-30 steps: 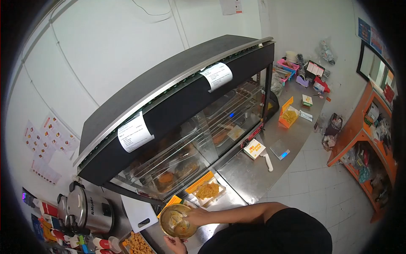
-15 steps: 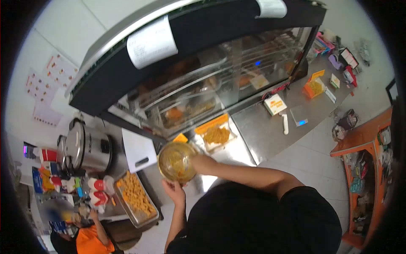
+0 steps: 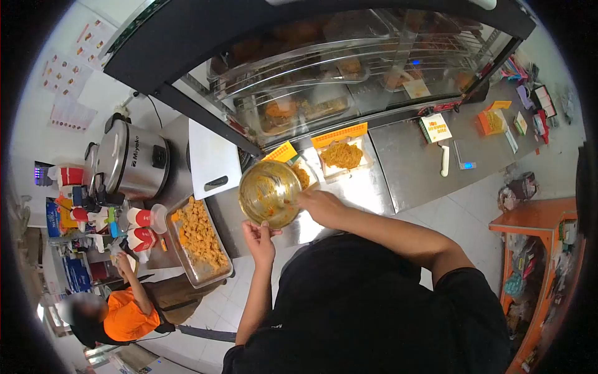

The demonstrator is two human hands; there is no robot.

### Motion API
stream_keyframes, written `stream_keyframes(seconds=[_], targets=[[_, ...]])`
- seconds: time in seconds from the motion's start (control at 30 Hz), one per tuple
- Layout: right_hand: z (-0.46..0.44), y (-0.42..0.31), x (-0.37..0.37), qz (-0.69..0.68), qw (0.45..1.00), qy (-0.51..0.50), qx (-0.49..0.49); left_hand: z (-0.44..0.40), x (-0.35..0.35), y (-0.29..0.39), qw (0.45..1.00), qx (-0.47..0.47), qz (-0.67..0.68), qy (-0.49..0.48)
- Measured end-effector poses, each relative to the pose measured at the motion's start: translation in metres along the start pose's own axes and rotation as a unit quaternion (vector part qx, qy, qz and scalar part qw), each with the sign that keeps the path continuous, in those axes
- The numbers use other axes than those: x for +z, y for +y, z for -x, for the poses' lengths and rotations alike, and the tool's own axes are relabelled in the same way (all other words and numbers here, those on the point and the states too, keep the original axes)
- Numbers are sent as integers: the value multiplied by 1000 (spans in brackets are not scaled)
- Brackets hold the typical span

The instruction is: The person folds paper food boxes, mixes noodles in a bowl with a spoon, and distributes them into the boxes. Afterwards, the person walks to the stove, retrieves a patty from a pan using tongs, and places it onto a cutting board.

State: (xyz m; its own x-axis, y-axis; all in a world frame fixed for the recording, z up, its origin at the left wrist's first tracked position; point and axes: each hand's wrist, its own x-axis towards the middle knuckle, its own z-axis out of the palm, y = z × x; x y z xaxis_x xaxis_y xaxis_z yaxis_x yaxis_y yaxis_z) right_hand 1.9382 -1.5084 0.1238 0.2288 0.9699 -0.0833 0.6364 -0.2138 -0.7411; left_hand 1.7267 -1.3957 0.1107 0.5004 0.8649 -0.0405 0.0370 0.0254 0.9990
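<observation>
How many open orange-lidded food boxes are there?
3: one box partly behind the metal bowl, a second box alongside, a third box farther right; more may be hidden.

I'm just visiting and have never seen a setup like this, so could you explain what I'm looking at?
There is no machine arm here: a person works with bare hands, seen from a camera worn on their own head, looking forward and down.

The left hand grips the lower rim of a metal bowl smeared inside. The right hand is at the bowl's right side; whether it holds anything is unclear.

On the metal counter are an open box of yellow, noodle-like food, a white board and a silver cooker. A glass case stands behind. At lower left, another person in orange is nearby.
</observation>
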Motion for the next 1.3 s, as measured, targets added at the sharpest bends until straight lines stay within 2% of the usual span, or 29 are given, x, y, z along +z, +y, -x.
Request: stream_keyframes(seconds=[0.07,0.17,0.27,0.37,0.43,0.5,0.6,0.7,0.73,0.83,0.93,1.03,1.13,1.23,1.27,1.3], targets=[[-8,-11,7,6,998,-47,-28,5,-3,0,1000,1,0,-7],[-26,-4,8,26,999,33,-33,0,-7,3,999,4,-10,-31],[-37,2,-15,33,991,122,33,7,-8,8,999,5,-18,-49],[-33,39,1,93,982,141,-87,5,-9,10,998,-3,-38,-41],[-19,29,-13,180,981,40,-67,3,-8,11,999,-11,-20,-22],[-14,21,-23,166,982,41,-80,1,-19,-6,1000,1,-7,-21],[-20,16,-22,151,964,211,-66,3,-16,10,998,5,-42,-56],[-24,27,5,186,956,226,6,-1,-18,11,995,21,-72,-64],[-19,21,8,176,963,203,16,-3,-15,14,996,28,-61,-58],[-9,9,3,128,990,41,35,-11,-9,13,998,30,-43,-46],[-8,-2,3,63,990,107,64,-10,3,21,999,20,-43,-24],[-8,-10,11,-10,993,116,27,-5,9,22,999,-10,-43,-9],[-8,0,23,-26,994,87,-56,-1,18,24,999,11,-44,13],[1,4,-1,50,998,10,-39,-3,12,16,997,31,-60,32],[3,-1,-9,51,998,9,-18,-3,10,14,996,34,-70,35],[2,0,-9,13,999,28,-40,-3,10,14,995,37,-80,38]])
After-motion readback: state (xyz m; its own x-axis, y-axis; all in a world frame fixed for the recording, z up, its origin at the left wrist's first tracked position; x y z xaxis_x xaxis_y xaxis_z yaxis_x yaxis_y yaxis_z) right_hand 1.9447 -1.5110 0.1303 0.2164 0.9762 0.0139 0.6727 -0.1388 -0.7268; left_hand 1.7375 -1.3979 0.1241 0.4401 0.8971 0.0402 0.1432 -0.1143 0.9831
